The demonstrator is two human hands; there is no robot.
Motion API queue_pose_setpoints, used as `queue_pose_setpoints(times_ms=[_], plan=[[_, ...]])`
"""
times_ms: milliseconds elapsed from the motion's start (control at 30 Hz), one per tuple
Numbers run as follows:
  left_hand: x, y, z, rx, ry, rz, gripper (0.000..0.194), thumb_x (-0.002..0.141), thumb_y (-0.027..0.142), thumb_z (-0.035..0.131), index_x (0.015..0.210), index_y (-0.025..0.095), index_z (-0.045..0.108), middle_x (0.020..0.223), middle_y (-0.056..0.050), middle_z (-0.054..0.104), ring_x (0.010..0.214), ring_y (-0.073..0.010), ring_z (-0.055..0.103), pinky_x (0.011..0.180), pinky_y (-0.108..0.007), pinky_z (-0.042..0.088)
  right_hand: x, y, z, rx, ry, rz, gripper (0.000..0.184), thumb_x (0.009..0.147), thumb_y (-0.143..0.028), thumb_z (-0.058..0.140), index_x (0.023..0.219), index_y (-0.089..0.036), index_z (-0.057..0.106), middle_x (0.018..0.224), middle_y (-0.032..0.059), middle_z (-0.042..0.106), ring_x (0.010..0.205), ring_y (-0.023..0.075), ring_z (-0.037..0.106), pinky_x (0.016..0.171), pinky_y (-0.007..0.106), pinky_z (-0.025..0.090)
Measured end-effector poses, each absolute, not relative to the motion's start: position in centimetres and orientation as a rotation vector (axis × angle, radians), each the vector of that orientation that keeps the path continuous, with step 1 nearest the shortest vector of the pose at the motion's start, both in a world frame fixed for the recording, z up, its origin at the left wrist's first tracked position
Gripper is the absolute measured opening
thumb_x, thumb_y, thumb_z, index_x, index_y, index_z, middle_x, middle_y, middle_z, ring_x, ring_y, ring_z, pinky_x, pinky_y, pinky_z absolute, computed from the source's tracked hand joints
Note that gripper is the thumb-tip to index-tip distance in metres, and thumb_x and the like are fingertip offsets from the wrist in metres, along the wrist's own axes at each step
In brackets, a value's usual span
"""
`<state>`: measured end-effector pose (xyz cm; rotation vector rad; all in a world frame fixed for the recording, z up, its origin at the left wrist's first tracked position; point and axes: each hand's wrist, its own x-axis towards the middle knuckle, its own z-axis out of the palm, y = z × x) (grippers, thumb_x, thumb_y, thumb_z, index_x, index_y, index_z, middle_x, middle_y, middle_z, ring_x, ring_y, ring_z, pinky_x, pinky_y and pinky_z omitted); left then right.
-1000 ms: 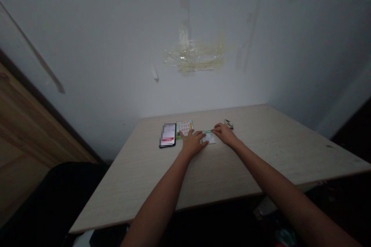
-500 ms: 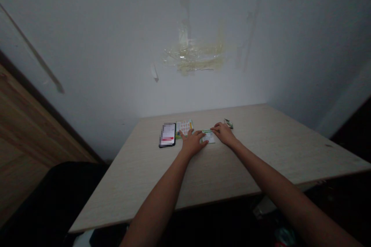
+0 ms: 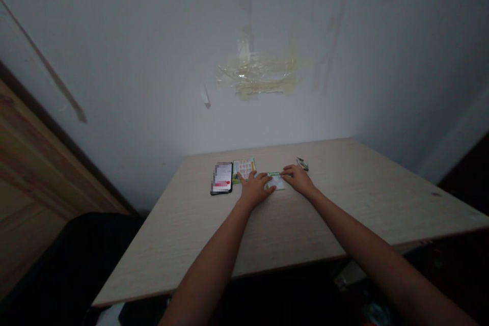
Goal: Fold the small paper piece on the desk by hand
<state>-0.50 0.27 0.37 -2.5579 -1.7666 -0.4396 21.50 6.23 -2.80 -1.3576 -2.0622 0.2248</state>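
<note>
My left hand (image 3: 255,187) lies flat with fingers spread. Its fingertips and thumb touch two printed paper cards on the table. One card (image 3: 243,165), with rows of pinkish print and a green lower edge, is partly under the fingers. The smaller white card (image 3: 276,182), with a green band along its top, sits between my hands. At that card's upper right corner, my right hand (image 3: 300,178) has thumb and fingers pressed together. What they pinch is too small to make out.
A phone (image 3: 222,178) with a lit screen lies left of the cards. Behind my right hand is a small crumpled green and white wrapper-like piece (image 3: 302,163). The pale table (image 3: 328,229) meets a wall (image 3: 160,61) bearing old tape (image 3: 263,74).
My right fingers shift slightly along the top of the small card, leftward and then back to the right. The left hand stays where it was, spread on the cards.
</note>
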Motion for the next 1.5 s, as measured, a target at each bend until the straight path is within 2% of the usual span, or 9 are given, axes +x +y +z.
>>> queue_pose_setpoints(times_ms=[533,1233,1500], plan=[[-0.5,0.5,0.0,-2.538,-1.769,-0.421,0.047,0.089,0.064,0.046,0.130,0.045,0.057,0.144,0.002,0.054,0.139,-0.0386,0.033,0.102,-0.085,-0.002,22.0,6.1,-2.4,-1.312,-2.127,0.306,0.024,0.081,-0.032,0.069,0.101,-0.021,0.078,0.119,0.0122,0.067,0.112,0.0265,0.062,0.106,0.042,0.041],[-0.6,0.4,0.0,-2.548,-1.770,-0.415,0.046,0.090,0.064,0.045,0.131,0.044,0.056,0.145,0.003,0.053,0.139,-0.0380,0.032,0.102,-0.085,-0.003,24.0,6.3,-3.2,-1.149,-2.267,0.457,0.046,0.070,-0.039,0.081,0.113,-0.025,0.074,0.134,0.0119,0.058,0.123,0.0299,0.055,0.111,0.049,0.036],[-0.6,0.4,0.1,-2.558,-1.765,-0.461,0.045,0.090,0.063,0.047,0.129,0.043,0.058,0.144,0.002,0.055,0.138,-0.0384,0.033,0.102,-0.085,-0.004,24.3,6.1,-3.3,-1.130,-2.268,0.468,0.049,0.068,-0.038,0.082,0.114,-0.027,0.073,0.135,0.0111,0.057,0.125,0.0295,0.054,0.111,0.049,0.036]])
